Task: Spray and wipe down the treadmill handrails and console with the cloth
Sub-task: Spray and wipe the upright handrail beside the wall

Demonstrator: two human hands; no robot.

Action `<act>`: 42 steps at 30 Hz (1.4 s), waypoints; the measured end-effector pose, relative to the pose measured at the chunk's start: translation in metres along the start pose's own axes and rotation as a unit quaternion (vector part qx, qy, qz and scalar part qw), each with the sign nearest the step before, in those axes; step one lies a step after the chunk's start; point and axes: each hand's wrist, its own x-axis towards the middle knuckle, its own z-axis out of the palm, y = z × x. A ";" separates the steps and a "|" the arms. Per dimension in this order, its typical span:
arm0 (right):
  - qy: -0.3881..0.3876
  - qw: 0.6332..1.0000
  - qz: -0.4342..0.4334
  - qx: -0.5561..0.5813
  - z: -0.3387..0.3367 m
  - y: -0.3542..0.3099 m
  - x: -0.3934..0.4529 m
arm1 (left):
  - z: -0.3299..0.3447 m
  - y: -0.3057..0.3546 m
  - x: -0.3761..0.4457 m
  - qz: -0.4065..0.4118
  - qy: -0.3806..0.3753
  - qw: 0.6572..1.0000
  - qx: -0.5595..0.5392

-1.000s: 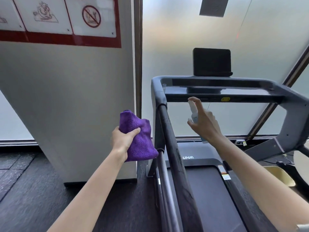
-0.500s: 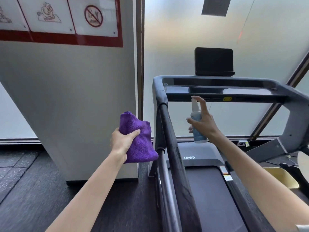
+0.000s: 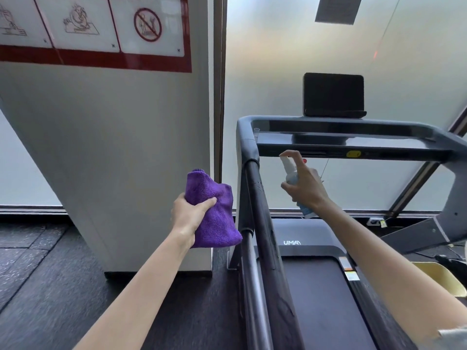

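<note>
- R hand [image 3: 307, 188] grips spray bottle [image 3: 290, 173], finger on nozzle, aimed at left handrail [image 3: 262, 218].
- L hand [image 3: 188, 215] clenches purple cloth [image 3: 214, 218] just beside rail, not touching.
- Looks early: wiping not begun; rails + console [image 3: 353, 145] left.

The right hand [image 3: 307, 184] covers the middle of the spray bottle [image 3: 290, 173], so only its nozzle and its bottom end show. The left hand [image 3: 190, 214] hides one part of the purple cloth [image 3: 214, 218]. The warning sign [image 3: 93, 29] on the pillar is cut by the top and left edges, and its drawings are too small to read. The right handrail [image 3: 460, 145] of the treadmill and the yellow bin [image 3: 441, 276] run out at the right edge. The small labels [image 3: 350, 272] beside the belt are not readable.
</note>
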 end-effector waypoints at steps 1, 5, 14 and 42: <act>0.009 1.000 0.003 -0.001 0.000 0.000 0.000 | 0.001 0.000 0.001 0.001 -0.001 1.000 0.001; 0.019 1.000 0.008 -0.001 -0.006 -0.002 -0.001 | 0.006 0.001 0.002 0.006 -0.003 1.000 0.003; 0.005 0.998 0.000 0.059 -0.035 -0.001 -0.074 | 0.007 -0.009 -0.001 0.003 -0.004 1.000 0.010; 0.047 0.998 0.020 0.046 -0.054 -0.026 -0.189 | -0.025 -0.031 -0.055 0.016 -0.018 0.999 0.030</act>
